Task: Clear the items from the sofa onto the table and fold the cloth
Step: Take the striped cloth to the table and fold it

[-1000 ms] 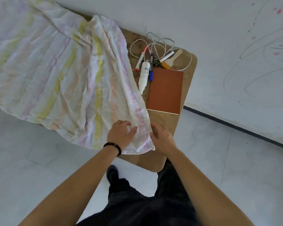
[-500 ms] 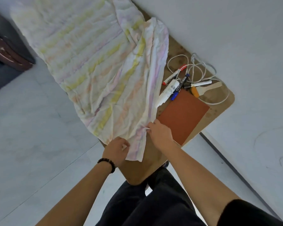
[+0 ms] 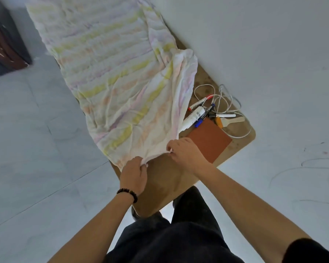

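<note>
My left hand (image 3: 134,174) was just below the middle of the frame. Its fingers were curled over the near edge of the cloth (image 3: 118,88) and gripped it, with the thumb on the side. I had a dark bead bracelet (image 3: 127,192) on that wrist. My right hand (image 3: 184,151) was a little higher and to the right. It was narrow, and the fingertips pinched the same edge of the cloth. Between my two hands the edge was stretched in a short line and lifted a little above the bare wood of the table (image 3: 165,185).

The cloth was white with pale yellow, pink and purple stripes, and it was wrinkled. It lay spread over the table from the centre up to the upper left of the frame. One fold stood up along its right side.

To the right of the cloth an orange-brown notebook (image 3: 210,142) lay flat on the table, just beside my right hand. Above it were a white tube (image 3: 193,118), some markers (image 3: 199,102) and a white cable (image 3: 226,97) in loose loops. At the upper left edge there was a dark piece of furniture (image 3: 4,48), too blurred to tell more.
</note>
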Tool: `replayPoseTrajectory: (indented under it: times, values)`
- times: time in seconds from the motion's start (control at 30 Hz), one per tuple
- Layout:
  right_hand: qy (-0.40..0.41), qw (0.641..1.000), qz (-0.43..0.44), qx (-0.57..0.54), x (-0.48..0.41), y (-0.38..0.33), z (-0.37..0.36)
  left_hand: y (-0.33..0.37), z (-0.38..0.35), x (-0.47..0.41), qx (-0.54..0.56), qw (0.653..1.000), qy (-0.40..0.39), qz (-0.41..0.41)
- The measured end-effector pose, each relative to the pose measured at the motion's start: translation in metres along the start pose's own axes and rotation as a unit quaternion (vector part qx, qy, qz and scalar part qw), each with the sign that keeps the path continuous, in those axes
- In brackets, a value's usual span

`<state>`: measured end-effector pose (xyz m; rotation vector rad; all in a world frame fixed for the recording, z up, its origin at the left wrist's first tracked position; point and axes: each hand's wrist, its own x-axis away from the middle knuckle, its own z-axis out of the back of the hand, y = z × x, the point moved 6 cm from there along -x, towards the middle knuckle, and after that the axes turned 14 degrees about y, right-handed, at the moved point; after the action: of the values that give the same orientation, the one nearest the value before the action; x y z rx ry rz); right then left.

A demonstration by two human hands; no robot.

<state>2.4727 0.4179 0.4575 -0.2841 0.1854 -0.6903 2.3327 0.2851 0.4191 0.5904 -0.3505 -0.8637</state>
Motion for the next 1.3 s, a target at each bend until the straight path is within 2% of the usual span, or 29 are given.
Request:
replayPoseTrajectory:
  times: [0.07,0.13,0.2,0.23,0.3,0.43,0.5,0.6,0.67,0.73,0.8,0.87,0.93,1.0,1.03,1.1,1.2,1.23,1.3]
  values:
    - [-0.014,0.992,0.111,0.050,-0.011,0.004,-0.004,0.002,0.020,-0.001,0.065,0.997,0.034,0.036]
    - [0.005,0.973,0.218,0.069,-0.024,0.004,-0.010,0.014,0.043,-0.008,0.108,0.990,0.084,0.036]
    - [0.033,0.956,0.279,0.087,-0.044,0.002,-0.009,0.026,0.059,-0.009,0.111,0.985,0.134,0.025]
    - [0.055,0.954,0.280,0.095,-0.059,0.006,-0.008,0.031,0.065,-0.010,0.113,0.980,0.159,0.030]
    - [0.081,0.966,0.226,0.101,-0.095,0.025,-0.002,0.036,0.074,-0.009,0.112,0.970,0.210,0.056]
    - [0.049,0.989,0.077,0.120,-0.155,0.105,0.002,0.047,0.085,-0.001,0.076,0.951,0.277,0.115]
    - [0.058,0.988,0.053,0.134,-0.174,0.143,0.007,0.056,0.090,0.006,0.079,0.935,0.314,0.144]
    - [0.028,0.990,0.021,0.140,-0.194,0.183,0.011,0.067,0.094,0.020,0.097,0.913,0.355,0.179]
    - [0.040,0.993,-0.020,0.110,-0.198,0.197,0.014,0.069,0.095,0.028,0.095,0.907,0.365,0.185]
    - [0.062,0.992,-0.103,0.026,-0.198,0.203,0.018,0.069,0.096,0.032,0.065,0.917,0.354,0.171]
    - [0.089,0.966,-0.235,-0.056,-0.198,0.208,0.022,0.067,0.094,0.033,0.019,0.929,0.334,0.159]
    - [0.096,0.905,-0.380,-0.165,-0.192,0.216,0.022,0.061,0.092,0.035,-0.014,0.936,0.319,0.150]
    - [0.104,0.801,-0.473,-0.351,-0.183,0.220,0.025,0.048,0.088,0.037,-0.051,0.942,0.293,0.155]
    - [0.121,0.696,-0.480,-0.520,-0.173,0.214,0.042,0.036,0.085,0.040,-0.093,0.948,0.256,0.162]
    - [0.146,0.667,-0.474,-0.556,-0.167,0.212,0.056,0.032,0.085,0.040,-0.109,0.952,0.241,0.153]
    - [0.197,0.648,-0.464,-0.571,-0.154,0.204,0.094,0.031,0.090,0.040,-0.136,0.957,0.227,0.117]
    - [0.302,0.623,-0.400,-0.601,-0.130,0.188,0.152,0.036,0.108,0.043,-0.133,0.957,0.247,0.077]
    - [0.357,0.626,-0.372,-0.584,-0.113,0.184,0.172,0.035,0.112,0.047,-0.121,0.957,0.255,0.069]
    - [0.487,0.668,-0.337,-0.452,-0.052,0.164,0.210,0.029,0.114,0.057,-0.107,0.960,0.255,0.052]
